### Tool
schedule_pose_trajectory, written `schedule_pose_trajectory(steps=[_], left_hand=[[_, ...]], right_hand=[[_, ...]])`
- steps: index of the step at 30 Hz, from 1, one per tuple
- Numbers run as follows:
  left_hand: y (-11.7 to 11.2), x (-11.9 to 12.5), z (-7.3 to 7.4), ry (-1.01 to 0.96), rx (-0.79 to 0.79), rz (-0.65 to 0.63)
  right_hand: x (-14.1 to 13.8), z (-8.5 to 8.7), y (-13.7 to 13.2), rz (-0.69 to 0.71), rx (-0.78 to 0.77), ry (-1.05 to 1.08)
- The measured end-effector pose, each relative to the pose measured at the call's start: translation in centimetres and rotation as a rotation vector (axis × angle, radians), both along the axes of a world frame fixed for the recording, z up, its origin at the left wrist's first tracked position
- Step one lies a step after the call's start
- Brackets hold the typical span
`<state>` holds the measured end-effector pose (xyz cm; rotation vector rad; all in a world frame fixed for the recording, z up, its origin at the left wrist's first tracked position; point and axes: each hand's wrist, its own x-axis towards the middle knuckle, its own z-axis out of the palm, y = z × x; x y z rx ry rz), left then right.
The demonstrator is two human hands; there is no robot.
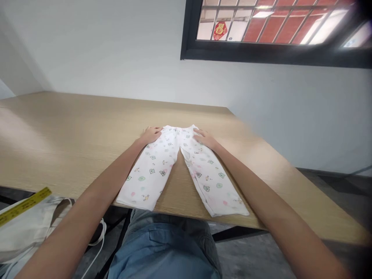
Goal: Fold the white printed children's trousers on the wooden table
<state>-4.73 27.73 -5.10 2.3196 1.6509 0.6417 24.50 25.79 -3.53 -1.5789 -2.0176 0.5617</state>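
Observation:
A pair of small white pants (162, 162) printed with green, pink and yellow figures lies spread on the wooden table. Its waistband points away from me, and both legs fan apart toward the front edge, with the cuffs near that edge. At the waist's left side rests my left hand (151, 135), fingers stretched out and touching the fabric. My right hand (205, 138) lies on the waist's right side, its fingers extended flat over the cloth. The inner edge of the right pant leg is slightly folded near the crotch.
The wooden table (87, 128) runs far to the left and narrows at the right. A white bag (26, 228), a yellow strip (26, 205) and a white cable (97, 248) are below the front edge at left. Behind stands a white wall with a barred window (261, 23).

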Motion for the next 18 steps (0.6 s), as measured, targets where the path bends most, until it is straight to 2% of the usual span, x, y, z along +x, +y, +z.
schedule_pose_trajectory(steps=[8,13,15,18], left_hand=[[0.3,-0.2,0.4,0.012,-0.026,0.039],[-0.7,-0.1,0.9,-0.100,-0.028,0.092],[-1.2,-0.4,2.1,-0.176,-0.036,0.149],[-3.1,-0.9,5.9,-0.272,-0.053,0.210]], right_hand=[[-0.4,0.6,0.1,0.024,-0.010,-0.104],[-0.3,0.5,0.4,0.030,0.060,-0.033],[0.0,0.5,0.3,0.041,0.083,0.057],[1.0,0.6,-0.9,0.068,0.101,0.128]])
